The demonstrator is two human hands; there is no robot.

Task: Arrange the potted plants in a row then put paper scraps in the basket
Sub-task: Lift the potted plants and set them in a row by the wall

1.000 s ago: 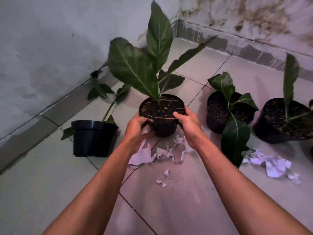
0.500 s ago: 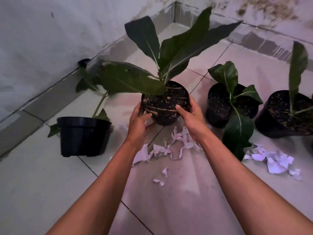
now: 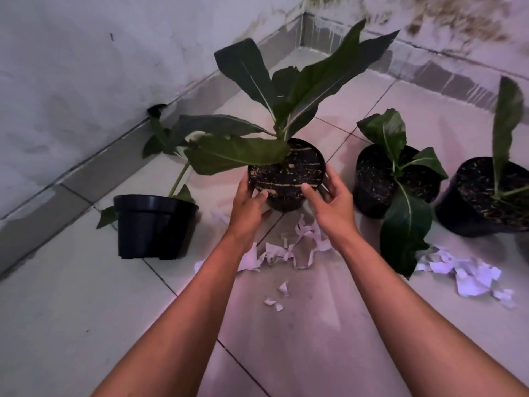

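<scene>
Four black pots stand or hang within my view of the tiled floor (image 3: 71, 310). Farthest to the left of my grip sits the left pot (image 3: 156, 226), upright near the wall (image 3: 71, 81), its thin stem leaning toward the skirting. My left hand (image 3: 249, 209) presses against the left side of the middle pot (image 3: 286, 174), thumb over the rim, fingers curled around the wall. My right hand (image 3: 332, 206) is on the opposite side with its fingers spread along the wall and its thumb at the near rim; together the two hands clasp this pot, which tilts toward me so the soil faces the camera. I cannot tell whether its base touches the floor. Its broad leaves (image 3: 300, 90) fan up and out to the left. Just below my hands, between my forearms, lies a pile of paper scraps (image 3: 286, 250), with a few small bits nearer me. To the right of my grip stands a third pot (image 3: 372, 181) with drooping leaves, then a fourth pot (image 3: 481, 202) at the frame edge. In front of those two lies a second heap of scraps (image 3: 469, 273).
</scene>
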